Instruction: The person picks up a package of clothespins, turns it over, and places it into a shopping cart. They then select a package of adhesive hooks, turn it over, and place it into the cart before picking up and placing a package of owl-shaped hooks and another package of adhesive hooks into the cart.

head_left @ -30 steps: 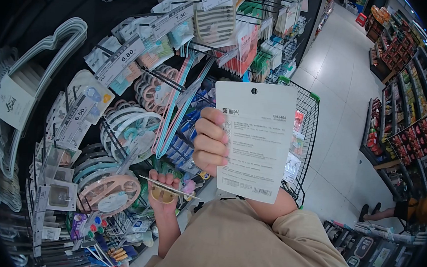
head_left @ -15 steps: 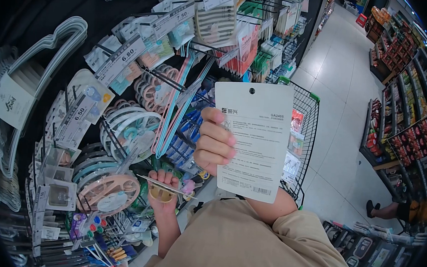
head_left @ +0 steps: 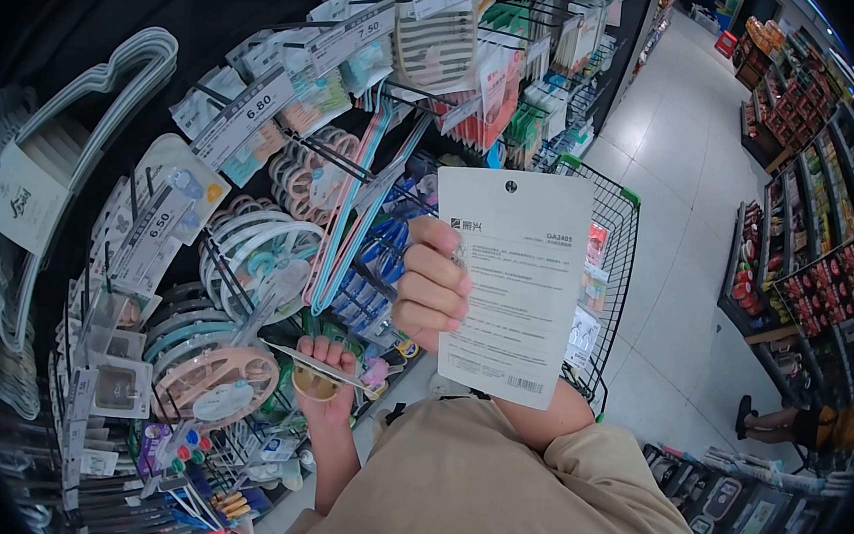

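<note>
My right hand (head_left: pixel 433 280) is closed on the left edge of a white packaging card (head_left: pixel 514 304), held upright with its printed back facing me. The card has a hang hole at the top, the code GA2405, lines of small print and a barcode. Whatever is on its other side is hidden. Lower and to the left, my left hand (head_left: pixel 327 365) grips a second carded package (head_left: pixel 316 382), seen nearly edge-on, with a tan rounded item on it. That hand is close to the hanging goods on the rack.
On the left, a rack holds white clothes hangers (head_left: pixel 142 64), round pink and white hangers (head_left: pixel 222 386), and price tags (head_left: pixel 249 112). A wire shopping cart (head_left: pixel 629 243) stands behind the card. Past the tiled aisle (head_left: pixel 660 115) are stocked shelves (head_left: pixel 811 227) and a person's leg (head_left: pixel 771 425).
The white card has shifted slightly right with my right hand. The package in my left hand has moved a little left and tilted slightly. The person at the right has moved a little.
</note>
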The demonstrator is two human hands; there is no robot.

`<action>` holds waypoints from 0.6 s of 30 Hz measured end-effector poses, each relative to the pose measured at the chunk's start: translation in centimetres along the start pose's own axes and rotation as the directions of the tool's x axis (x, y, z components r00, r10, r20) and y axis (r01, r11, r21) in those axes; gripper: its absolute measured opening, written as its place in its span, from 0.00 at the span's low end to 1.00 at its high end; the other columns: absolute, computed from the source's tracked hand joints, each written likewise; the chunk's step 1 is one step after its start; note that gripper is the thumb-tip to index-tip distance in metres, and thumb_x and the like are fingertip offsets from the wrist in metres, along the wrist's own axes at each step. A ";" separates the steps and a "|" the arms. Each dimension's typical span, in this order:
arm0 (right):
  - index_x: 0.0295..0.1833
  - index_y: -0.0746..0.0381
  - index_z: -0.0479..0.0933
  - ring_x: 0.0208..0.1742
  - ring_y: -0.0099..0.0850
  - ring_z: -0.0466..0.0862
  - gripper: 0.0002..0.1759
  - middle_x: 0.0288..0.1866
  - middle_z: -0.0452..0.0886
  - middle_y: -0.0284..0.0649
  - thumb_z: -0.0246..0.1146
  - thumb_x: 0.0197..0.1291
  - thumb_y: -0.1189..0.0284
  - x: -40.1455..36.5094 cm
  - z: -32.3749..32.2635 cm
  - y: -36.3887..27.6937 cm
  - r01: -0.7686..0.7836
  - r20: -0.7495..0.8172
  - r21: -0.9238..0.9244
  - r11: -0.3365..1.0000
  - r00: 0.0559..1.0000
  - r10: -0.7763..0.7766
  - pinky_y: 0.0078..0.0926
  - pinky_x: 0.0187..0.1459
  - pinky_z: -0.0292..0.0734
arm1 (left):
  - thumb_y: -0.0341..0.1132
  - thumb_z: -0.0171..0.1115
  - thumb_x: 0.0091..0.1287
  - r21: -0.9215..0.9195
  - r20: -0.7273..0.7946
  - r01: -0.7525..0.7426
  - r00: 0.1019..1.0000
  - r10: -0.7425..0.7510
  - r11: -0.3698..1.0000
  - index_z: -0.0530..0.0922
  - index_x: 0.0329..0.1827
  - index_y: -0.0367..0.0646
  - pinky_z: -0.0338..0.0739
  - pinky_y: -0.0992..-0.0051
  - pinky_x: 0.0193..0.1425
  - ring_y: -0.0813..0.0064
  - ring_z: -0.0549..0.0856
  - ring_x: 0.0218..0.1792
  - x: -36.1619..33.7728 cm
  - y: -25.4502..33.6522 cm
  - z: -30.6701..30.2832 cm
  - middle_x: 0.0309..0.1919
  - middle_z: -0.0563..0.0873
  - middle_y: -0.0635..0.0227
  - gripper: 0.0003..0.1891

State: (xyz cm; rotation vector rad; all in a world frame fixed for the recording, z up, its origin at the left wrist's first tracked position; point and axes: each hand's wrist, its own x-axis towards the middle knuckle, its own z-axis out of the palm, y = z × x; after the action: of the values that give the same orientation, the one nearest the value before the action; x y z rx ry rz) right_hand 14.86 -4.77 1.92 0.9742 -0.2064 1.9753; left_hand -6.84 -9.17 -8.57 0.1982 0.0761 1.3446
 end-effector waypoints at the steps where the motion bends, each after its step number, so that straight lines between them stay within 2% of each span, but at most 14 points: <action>1: 0.44 0.58 0.68 0.22 0.23 0.69 0.11 0.24 0.68 0.32 0.49 0.74 0.61 0.0 0.0 0.0 0.002 0.004 0.003 1.000 1.000 -0.002 0.22 0.25 0.67 | 0.32 0.53 0.71 -0.005 -0.005 -0.002 1.000 0.002 1.000 0.71 0.40 0.43 0.73 0.63 0.54 0.71 0.70 0.36 0.0 0.0 0.0 0.32 0.71 0.69 0.03; 8: 0.44 0.58 0.68 0.22 0.23 0.68 0.12 0.24 0.67 0.31 0.49 0.74 0.61 -0.1 0.0 -0.1 0.001 0.011 0.001 1.000 1.000 -0.001 0.22 0.25 0.66 | 0.32 0.53 0.71 -0.022 -0.058 -0.032 0.998 0.031 0.999 0.70 0.39 0.43 0.73 0.64 0.53 0.71 0.69 0.36 0.0 -0.2 0.1 0.33 0.70 0.69 0.04; 11: 0.44 0.58 0.68 0.21 0.23 0.66 0.12 0.24 0.66 0.31 0.49 0.73 0.61 -0.3 0.6 0.0 0.027 -0.043 -0.001 1.000 0.999 -0.027 0.22 0.26 0.65 | 0.33 0.53 0.71 -0.051 0.012 -0.014 1.000 0.014 0.999 0.73 0.45 0.42 0.74 0.60 0.57 0.68 0.74 0.40 -0.1 -0.1 -0.5 0.37 0.74 0.67 0.05; 13: 0.43 0.58 0.68 0.21 0.22 0.64 0.12 0.23 0.64 0.31 0.50 0.73 0.61 -0.4 1.0 -0.1 0.027 -0.155 -0.115 0.993 0.987 -0.045 0.21 0.26 0.64 | 0.35 0.57 0.70 0.043 -0.094 -0.065 0.993 0.068 0.997 0.72 0.52 0.42 0.74 0.62 0.58 0.69 0.76 0.43 -0.3 -0.2 -0.3 0.41 0.76 0.68 0.11; 14: 0.43 0.58 0.68 0.21 0.22 0.64 0.12 0.23 0.64 0.31 0.50 0.73 0.61 -0.5 1.0 -0.1 0.025 -0.155 -0.113 0.993 0.987 -0.043 0.21 0.26 0.64 | 0.35 0.57 0.70 0.044 -0.094 -0.067 0.993 0.071 0.997 0.72 0.52 0.42 0.74 0.62 0.58 0.69 0.76 0.43 -0.3 0.2 -1.4 0.41 0.76 0.68 0.11; 16: 0.44 0.58 0.67 0.22 0.21 0.62 0.11 0.23 0.63 0.30 0.52 0.72 0.61 -0.7 0.9 0.2 -0.048 -0.401 -0.439 0.897 0.904 -0.147 0.21 0.27 0.63 | 0.34 0.51 0.74 -0.052 -0.032 -0.098 0.995 0.097 0.994 0.68 0.69 0.41 0.68 0.52 0.72 0.60 0.75 0.66 -0.3 1.2 -4.4 0.68 0.74 0.58 0.21; 17: 0.41 0.58 0.69 0.21 0.20 0.62 0.12 0.23 0.64 0.29 0.55 0.72 0.60 -0.2 2.0 0.9 -0.104 -0.500 -0.592 0.799 0.825 -0.262 0.22 0.25 0.62 | 0.34 0.51 0.74 -0.050 -0.032 -0.105 0.994 0.103 0.993 0.68 0.69 0.41 0.68 0.52 0.72 0.60 0.75 0.66 -0.2 1.0 -3.8 0.68 0.74 0.58 0.21; 18: 0.40 0.58 0.70 0.22 0.20 0.66 0.13 0.24 0.68 0.28 0.56 0.71 0.60 -0.1 1.9 1.0 -0.149 -0.559 -0.641 0.753 0.763 -0.325 0.21 0.25 0.65 | 0.34 0.50 0.75 0.031 -0.068 -0.142 0.987 0.144 0.989 0.67 0.70 0.40 0.67 0.52 0.73 0.61 0.73 0.68 -0.1 0.8 -3.3 0.70 0.71 0.58 0.22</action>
State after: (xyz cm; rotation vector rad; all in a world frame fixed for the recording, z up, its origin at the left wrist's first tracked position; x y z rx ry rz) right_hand 15.15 -6.34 3.37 -0.1867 -0.4126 1.8078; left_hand -8.18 -8.76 -11.63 0.1814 0.1408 1.4942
